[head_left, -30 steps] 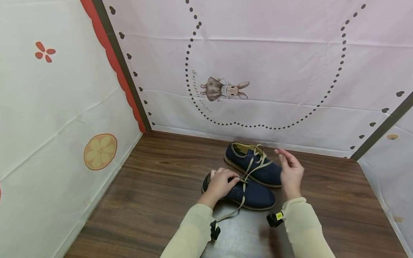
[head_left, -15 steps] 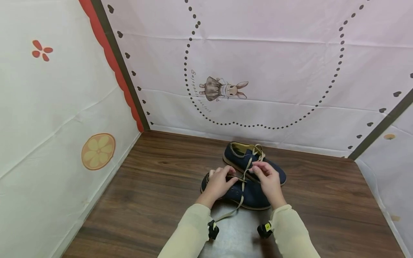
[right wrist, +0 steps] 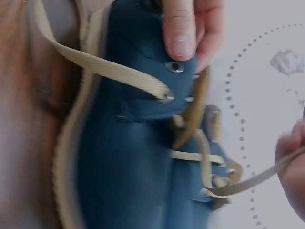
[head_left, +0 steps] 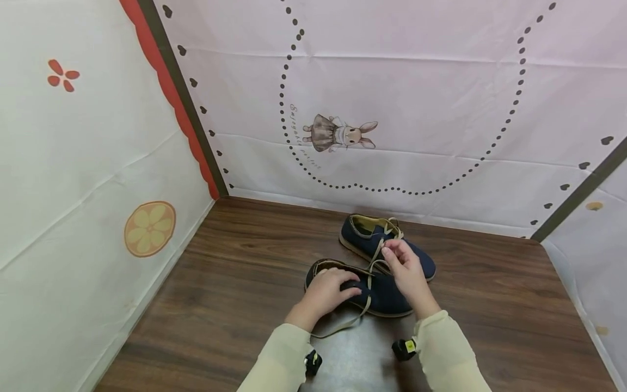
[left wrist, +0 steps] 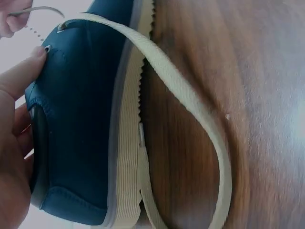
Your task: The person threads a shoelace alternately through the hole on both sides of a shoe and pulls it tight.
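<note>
A navy lace-up shoe with a tan sole lies on the wooden surface, toe to the right. My left hand grips its near eyelet flap; in the left wrist view the thumb presses outside by an eyelet, with fingers inside the opening. Above the shoe my right hand pinches a beige shoelace, drawn taut from an eyelet in the right wrist view. Another length of lace runs from a near-side eyelet and loops onto the surface. The matching shoe sits just behind, its lace partly threaded.
The brown wood-grain surface extends around the shoes. A printed cloth backdrop with a rabbit drawing rises close behind the far shoe. Another cloth panel stands at left.
My right hand has come leftward from beyond the far shoe to above the near one, then lifted slightly. My left hand has shifted slightly down and left, showing more of the shoe's opening.
</note>
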`<move>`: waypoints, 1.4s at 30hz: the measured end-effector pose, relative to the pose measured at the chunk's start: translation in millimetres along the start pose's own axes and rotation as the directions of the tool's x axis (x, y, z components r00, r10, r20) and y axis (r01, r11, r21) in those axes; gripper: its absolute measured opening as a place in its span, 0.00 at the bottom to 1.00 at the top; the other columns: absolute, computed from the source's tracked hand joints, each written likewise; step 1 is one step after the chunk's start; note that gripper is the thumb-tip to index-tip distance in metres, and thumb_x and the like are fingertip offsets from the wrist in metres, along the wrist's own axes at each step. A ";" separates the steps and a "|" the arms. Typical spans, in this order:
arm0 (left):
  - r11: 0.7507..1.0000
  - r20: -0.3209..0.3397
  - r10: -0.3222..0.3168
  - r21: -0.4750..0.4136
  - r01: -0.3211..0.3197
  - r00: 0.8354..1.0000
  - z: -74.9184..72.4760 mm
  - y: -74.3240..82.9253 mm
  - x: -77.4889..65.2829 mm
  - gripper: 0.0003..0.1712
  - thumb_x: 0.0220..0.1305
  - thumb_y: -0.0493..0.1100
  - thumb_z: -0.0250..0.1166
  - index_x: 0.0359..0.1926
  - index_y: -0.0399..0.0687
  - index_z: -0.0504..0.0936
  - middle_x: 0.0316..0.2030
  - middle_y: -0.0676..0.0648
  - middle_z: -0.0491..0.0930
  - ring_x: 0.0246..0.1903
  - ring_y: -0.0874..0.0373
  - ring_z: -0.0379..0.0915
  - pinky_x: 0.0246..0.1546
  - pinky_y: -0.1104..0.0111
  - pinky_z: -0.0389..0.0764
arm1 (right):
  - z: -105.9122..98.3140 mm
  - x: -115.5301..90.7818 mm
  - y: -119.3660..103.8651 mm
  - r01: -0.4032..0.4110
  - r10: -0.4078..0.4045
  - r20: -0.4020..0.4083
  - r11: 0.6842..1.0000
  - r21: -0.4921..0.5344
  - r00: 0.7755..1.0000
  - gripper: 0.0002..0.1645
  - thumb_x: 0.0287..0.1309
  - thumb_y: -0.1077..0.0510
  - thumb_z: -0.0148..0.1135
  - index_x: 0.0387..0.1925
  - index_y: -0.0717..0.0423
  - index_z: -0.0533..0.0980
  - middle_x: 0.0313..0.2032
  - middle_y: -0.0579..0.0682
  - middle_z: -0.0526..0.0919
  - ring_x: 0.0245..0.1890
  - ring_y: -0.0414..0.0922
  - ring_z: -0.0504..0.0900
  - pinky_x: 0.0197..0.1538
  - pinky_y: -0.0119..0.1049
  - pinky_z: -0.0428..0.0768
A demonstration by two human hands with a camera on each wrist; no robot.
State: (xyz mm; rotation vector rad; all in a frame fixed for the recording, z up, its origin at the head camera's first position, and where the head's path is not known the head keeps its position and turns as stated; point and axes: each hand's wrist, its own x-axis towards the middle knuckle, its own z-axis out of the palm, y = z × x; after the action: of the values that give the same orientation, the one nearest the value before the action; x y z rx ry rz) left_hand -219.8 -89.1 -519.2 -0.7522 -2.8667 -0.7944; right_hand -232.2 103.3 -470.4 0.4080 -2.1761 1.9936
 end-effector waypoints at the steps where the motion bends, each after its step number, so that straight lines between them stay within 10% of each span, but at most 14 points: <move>1: 1.000 -0.035 0.000 0.005 0.000 0.999 1.2 -0.2 -0.1 0.16 0.63 0.57 0.58 0.46 0.58 0.82 0.44 0.55 0.77 0.46 0.58 0.70 0.50 0.62 0.68 | -0.1 1.2 -7.5 0.022 -0.022 0.008 0.999 -0.034 1.000 0.07 0.64 0.70 0.50 0.40 0.74 0.69 0.25 0.45 0.72 0.22 0.38 0.67 0.29 0.27 0.68; 7: 0.996 -0.264 -0.004 0.089 0.028 0.965 7.7 -3.7 2.4 0.14 0.63 0.45 0.61 0.50 0.59 0.81 0.51 0.54 0.75 0.52 0.55 0.66 0.51 0.57 0.66 | 0.7 10.3 -48.0 0.160 -0.149 0.062 0.955 -0.249 0.987 0.05 0.61 0.72 0.52 0.36 0.72 0.73 0.26 0.54 0.70 0.26 0.39 0.62 0.30 0.26 0.62; 17: 0.985 -0.281 -0.024 0.158 0.071 0.959 11.5 -0.8 6.8 0.10 0.62 0.47 0.62 0.43 0.59 0.85 0.39 0.59 0.83 0.46 0.59 0.72 0.51 0.62 0.67 | -4.4 29.1 -71.0 0.376 -0.393 0.035 0.845 -0.380 0.919 0.02 0.54 0.75 0.56 0.32 0.73 0.74 0.20 0.57 0.68 0.28 0.50 0.59 0.31 0.26 0.58; 30: 0.985 -0.279 -0.024 0.159 0.071 0.960 13.6 0.8 7.3 0.09 0.61 0.47 0.62 0.42 0.60 0.86 0.38 0.60 0.83 0.45 0.61 0.72 0.50 0.64 0.68 | -21.4 52.6 -60.2 0.484 -0.516 0.002 0.803 -0.348 0.857 0.04 0.54 0.74 0.57 0.33 0.69 0.75 0.19 0.51 0.67 0.30 0.38 0.58 0.37 0.32 0.56; 42: 0.998 -0.262 -0.054 -0.036 0.046 0.964 8.8 -5.5 3.8 0.10 0.64 0.46 0.60 0.45 0.57 0.84 0.42 0.57 0.80 0.47 0.58 0.69 0.51 0.59 0.65 | 8.8 8.6 -73.4 0.459 -0.445 0.118 0.834 -0.306 0.888 0.05 0.51 0.76 0.59 0.32 0.70 0.76 0.22 0.55 0.72 0.27 0.49 0.62 0.31 0.29 0.62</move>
State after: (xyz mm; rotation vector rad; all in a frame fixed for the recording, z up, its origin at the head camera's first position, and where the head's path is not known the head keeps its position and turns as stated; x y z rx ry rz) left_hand -225.3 -87.2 -528.6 -0.5330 -2.6500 -0.8727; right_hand -217.3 88.4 -399.1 0.8282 -2.1226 1.3575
